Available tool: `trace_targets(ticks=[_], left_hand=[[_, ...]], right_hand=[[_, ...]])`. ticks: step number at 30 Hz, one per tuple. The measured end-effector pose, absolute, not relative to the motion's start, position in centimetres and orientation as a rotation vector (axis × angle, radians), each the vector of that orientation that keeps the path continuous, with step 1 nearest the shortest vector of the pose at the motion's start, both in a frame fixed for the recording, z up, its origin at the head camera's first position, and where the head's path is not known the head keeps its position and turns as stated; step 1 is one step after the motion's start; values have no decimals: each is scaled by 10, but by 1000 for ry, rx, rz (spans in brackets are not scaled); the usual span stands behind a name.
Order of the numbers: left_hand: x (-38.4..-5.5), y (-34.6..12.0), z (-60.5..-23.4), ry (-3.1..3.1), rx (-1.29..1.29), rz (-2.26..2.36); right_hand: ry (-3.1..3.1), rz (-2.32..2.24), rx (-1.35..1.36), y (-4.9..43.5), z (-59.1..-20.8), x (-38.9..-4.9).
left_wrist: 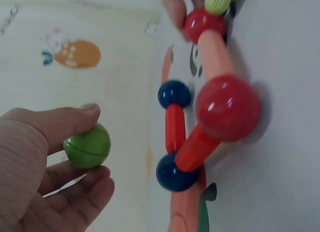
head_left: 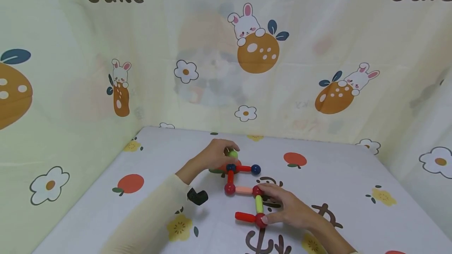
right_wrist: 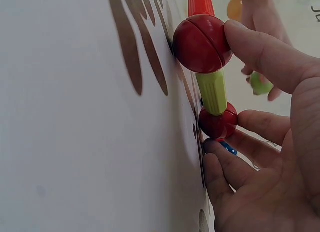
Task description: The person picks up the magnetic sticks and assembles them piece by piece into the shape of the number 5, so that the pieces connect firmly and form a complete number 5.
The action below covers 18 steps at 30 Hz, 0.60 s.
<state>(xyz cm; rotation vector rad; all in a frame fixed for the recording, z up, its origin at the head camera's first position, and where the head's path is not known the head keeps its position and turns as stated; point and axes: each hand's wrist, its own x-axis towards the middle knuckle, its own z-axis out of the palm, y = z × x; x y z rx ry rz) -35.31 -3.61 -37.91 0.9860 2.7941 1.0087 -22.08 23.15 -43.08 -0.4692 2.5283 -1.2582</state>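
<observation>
A green ball [left_wrist: 87, 147] is pinched between the thumb and fingers of my left hand [head_left: 214, 153], above the far end of a zigzag chain of magnetic balls and rods. That end has two blue balls [head_left: 256, 169] with a red rod [head_left: 243, 168] between them. Another red rod [left_wrist: 197, 148] leads to a red ball [left_wrist: 228, 107], then a pink rod [head_left: 243, 190]. My right hand [head_left: 290, 207] holds the near part: its thumb touches one red ball [right_wrist: 202, 43], its fingers another red ball [right_wrist: 218, 121]. A yellow-green rod [right_wrist: 212, 93] joins these two. From the nearest ball a red rod [head_left: 245, 217] sticks out left.
The chain lies on a white tablecloth [head_left: 148, 207] printed with fruit, flowers and lettering. Pale printed curtains [head_left: 155, 42] stand at the back and both sides. A black strap-like piece [head_left: 197, 196] shows at my left sleeve.
</observation>
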Motion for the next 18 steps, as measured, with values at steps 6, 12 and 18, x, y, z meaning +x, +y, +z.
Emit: trace_targets(ticks=[6,12,18], left_hand=[[-323,-42,-374,2702,1067,974],[-303,-48,-377,2673,1188,906],[-292,-55,-382,2574,1247,923]], right_hand=[[2532,-1264,-479,232,-435,-222],[2528,-1269,-479,233,-436,-222],[2531,-1268,-469,232,-435,-222]])
